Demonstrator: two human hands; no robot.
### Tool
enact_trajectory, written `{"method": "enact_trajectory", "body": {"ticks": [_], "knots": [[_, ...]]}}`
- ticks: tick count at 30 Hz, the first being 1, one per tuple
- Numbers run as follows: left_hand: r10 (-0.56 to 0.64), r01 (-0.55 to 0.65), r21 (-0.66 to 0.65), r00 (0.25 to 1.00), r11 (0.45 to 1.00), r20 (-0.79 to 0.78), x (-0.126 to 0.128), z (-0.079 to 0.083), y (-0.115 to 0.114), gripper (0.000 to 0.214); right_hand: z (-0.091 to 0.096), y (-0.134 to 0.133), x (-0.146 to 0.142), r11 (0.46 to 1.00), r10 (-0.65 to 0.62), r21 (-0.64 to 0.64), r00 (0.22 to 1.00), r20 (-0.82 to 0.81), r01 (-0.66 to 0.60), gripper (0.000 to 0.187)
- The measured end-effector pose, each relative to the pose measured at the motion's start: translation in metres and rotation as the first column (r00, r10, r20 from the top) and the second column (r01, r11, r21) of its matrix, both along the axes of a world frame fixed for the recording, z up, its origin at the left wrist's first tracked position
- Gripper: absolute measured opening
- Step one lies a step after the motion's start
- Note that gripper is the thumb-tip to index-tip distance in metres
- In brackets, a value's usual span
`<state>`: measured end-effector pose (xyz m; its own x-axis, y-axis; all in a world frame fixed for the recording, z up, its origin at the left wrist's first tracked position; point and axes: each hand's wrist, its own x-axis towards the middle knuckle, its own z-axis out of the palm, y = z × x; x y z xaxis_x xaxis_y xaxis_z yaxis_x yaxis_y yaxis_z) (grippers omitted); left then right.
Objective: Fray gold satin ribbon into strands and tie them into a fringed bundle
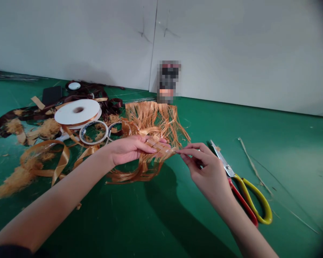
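Observation:
My left hand (pixel 136 148) is closed on a piece of woven golden-brown ribbon (pixel 160 148), thumb on top and fingers beneath. Loose golden strands hang below the piece. At its right end, my right hand (pixel 203 159) pinches the tip between thumb and index finger; a small pale, shiny bit shows there. Behind the hands lies a fringe of frayed golden ribbon (pixel 150 113) on the green table. Close to the right hand rest scissors (pixel 234 174) with one yellow and one red handle, their blades partly hidden by the hand.
On the left are a white ribbon spool (pixel 78 111), a tape roll (pixel 93 132), dark brown ribbon (pixel 21 116), frayed fibre (pixel 16 181) and a loop of golden ribbon (pixel 61 161). A thin stalk (pixel 251 161) lies right of the scissors. A grey wall (pixel 231 50) stands behind.

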<state>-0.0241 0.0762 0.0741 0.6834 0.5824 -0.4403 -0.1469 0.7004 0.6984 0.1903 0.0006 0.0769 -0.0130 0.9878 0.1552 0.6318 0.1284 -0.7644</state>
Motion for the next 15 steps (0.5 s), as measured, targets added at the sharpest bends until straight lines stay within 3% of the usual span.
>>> {"method": "enact_trajectory", "body": {"ticks": [15], "knots": [[-0.012,0.013,-0.008,0.998,1.000,0.069,-0.0019,-0.0017,0.0023,0.035,-0.0035,-0.0039,0.0034,1.000,0.020,-0.012,0.999,0.025,-0.020,0.021]]}}
